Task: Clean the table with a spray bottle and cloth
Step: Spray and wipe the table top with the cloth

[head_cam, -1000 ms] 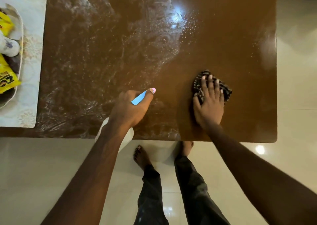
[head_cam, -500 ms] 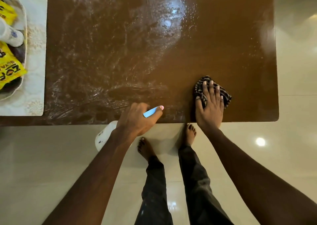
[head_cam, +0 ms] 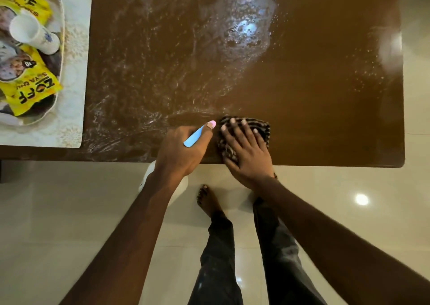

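Left hand [head_cam: 183, 148]: my fingers curl round the spray bottle [head_cam: 193, 138], its white body hanging below the table's near edge

Right hand [head_cam: 246, 151]: fingers spread flat, pressing the striped cloth [head_cam: 258, 126] onto the table [head_cam: 325, 83] at its near edge

Change: a second ago the cloth was well apart from my bottle hand; now it has slid left and lies just beside it

Meaning: I judge the right part wiped, and the stroke is now reaching the wet streaks

Left to do: sprayed film covers the middle and left, up to the placemat [head_cam: 74, 95]

Watch: my bottle hand stands in the cloth's path
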